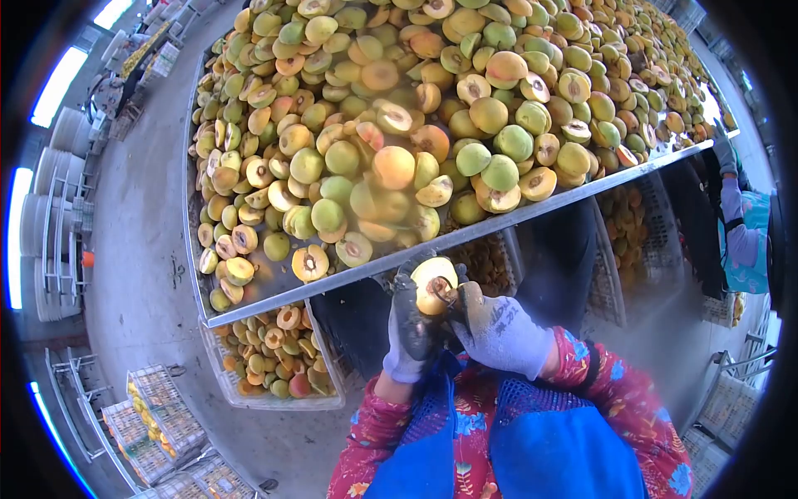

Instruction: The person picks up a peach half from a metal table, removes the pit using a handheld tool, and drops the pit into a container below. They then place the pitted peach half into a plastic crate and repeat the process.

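My left hand (pixel 408 320), in a pale glove with a dark coated palm, grips a halved peach (pixel 428 279). The cut face is turned up, with a brown hollow or stone at its middle. My right hand (pixel 504 333), gloved the same way, is closed round a small dark tool with a thin curved loop (pixel 446 291). The loop touches the peach's centre; its handle is hidden in my fingers. Both hands are just off the near edge of a metal-rimmed table (pixel 465 233) heaped with whole and halved peaches (pixel 393 168).
Below the table stands a crate of peach halves (pixel 283 401), with another crate (pixel 611 274) to the right. Stacked crates (pixel 166 416) are at lower left, white tubs (pixel 62 195) along the far left. Another person's sleeve (pixel 742 237) shows at the right edge.
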A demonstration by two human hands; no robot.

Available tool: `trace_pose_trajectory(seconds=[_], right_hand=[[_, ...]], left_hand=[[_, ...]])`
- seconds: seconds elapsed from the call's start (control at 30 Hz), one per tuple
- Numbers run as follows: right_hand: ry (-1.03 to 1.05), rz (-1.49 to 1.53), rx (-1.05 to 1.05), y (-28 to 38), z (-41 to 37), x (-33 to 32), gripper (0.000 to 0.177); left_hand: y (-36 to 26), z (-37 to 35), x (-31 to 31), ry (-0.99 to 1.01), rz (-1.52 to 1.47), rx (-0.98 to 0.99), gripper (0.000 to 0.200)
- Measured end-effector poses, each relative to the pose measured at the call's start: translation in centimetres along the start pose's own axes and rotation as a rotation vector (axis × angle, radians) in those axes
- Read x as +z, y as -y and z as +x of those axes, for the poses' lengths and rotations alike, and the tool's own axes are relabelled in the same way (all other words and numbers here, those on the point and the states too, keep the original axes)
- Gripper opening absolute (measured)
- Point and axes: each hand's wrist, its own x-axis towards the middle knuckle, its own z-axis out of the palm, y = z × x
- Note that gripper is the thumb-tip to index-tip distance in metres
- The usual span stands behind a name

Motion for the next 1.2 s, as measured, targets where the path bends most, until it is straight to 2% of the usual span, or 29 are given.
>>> trace_pose_trajectory(seconds=[0.07, 0.13, 0.2, 0.3, 0.33, 0.4, 0.5, 0.63, 0.73, 0.77, 0.83, 0.9, 0.93, 0.97, 1.0, 1.07, 1.17, 1.2], right_hand=[[0.001, 0.071, -0.011, -0.1, -0.1, 0.0, 0.032], [-0.003, 0.134, -0.01, -0.2, -0.3, 0.0, 0.032], [-0.015, 0.097, -0.15, -1.0, -0.5, -0.4, 0.033], [-0.036, 0.077, -0.193, -1.8, -1.0, -0.5, 0.034], [-0.043, 0.076, -0.182, -2.0, -1.3, -0.5, 0.034], [-0.086, 0.103, -0.106, -2.0, -2.2, -0.1, 0.035], [-0.107, 0.124, -0.064, -2.2, -3.6, 0.0, 0.035], [-0.125, 0.172, -0.09, -2.8, -5.7, 0.4, 0.035], [-0.029, 0.231, -0.143, -4.1, -7.0, 0.6, 0.033], [0.041, 0.376, -0.062, -4.4, -7.7, 0.2, 0.033], [0.18, 0.659, 0.083, -4.0, -8.3, -2.2, 0.032], [0.132, 0.704, 0.045, -4.5, -9.0, -2.3, 0.03], [0.077, 0.602, -0.01, -5.3, -9.3, -1.3, 0.03], [0.018, 0.502, -0.063, -6.0, -9.7, -0.8, 0.03], [-0.013, 0.413, -0.085, -6.4, -10.0, -0.8, 0.03], [-0.045, 0.317, -0.124, -6.5, -10.7, -1.0, 0.031], [-0.122, 0.208, -0.184, -6.8, -11.6, -0.2, 0.031], [-0.147, 0.176, -0.204, -6.8, -11.8, 0.0, 0.031]], left_hand=[[-0.2, 0.1, 0.5, -0.063, 0.02, 0.008, 0.054], [0.0, -0.1, 1.9, -0.124, -0.189, -0.018, 0.052], [0.1, -0.1, 3.1, -0.183, -0.394, -0.039, 0.05], [0.0, -0.4, 3.8, -0.196, -0.33, -0.059, 0.048], [0.8, -0.3, 4.0, -0.231, -0.542, -0.106, 0.045], [0.5, -0.8, 4.4, -0.203, -0.201, -0.058, 0.043], [-0.8, -1.4, 5.6, -0.191, 0.047, 0.0, 0.043], [0.0, -3.2, 7.5, -0.201, -0.179, 0.017, 0.051], [0.7, -4.5, 9.0, -0.236, -0.297, 0.038, 0.059], [0.7, -5.2, 9.5, -0.257, -0.307, 0.041, 0.062], [0.6, -6.1, 10.4, -0.254, -0.156, 0.123, 0.062], [1.1, -6.6, 11.0, -0.262, 0.036, 0.274, 0.061], [0.3, -6.6, 11.1, -0.26, 0.028, 0.161, 0.06], [-1.0, -6.9, 11.6, -0.232, 0.039, 0.054, 0.048], [1.2, -6.7, 10.7, -0.243, 0.056, 0.036, 0.042], [1.3, -6.2, 10.1, -0.188, -0.568, -0.118, 0.034], [0.3, -6.3, 10.4, -0.199, -0.454, -0.301, 0.032], [1.0, -6.3, 10.1, -0.14, -0.238, -0.185, 0.035]])
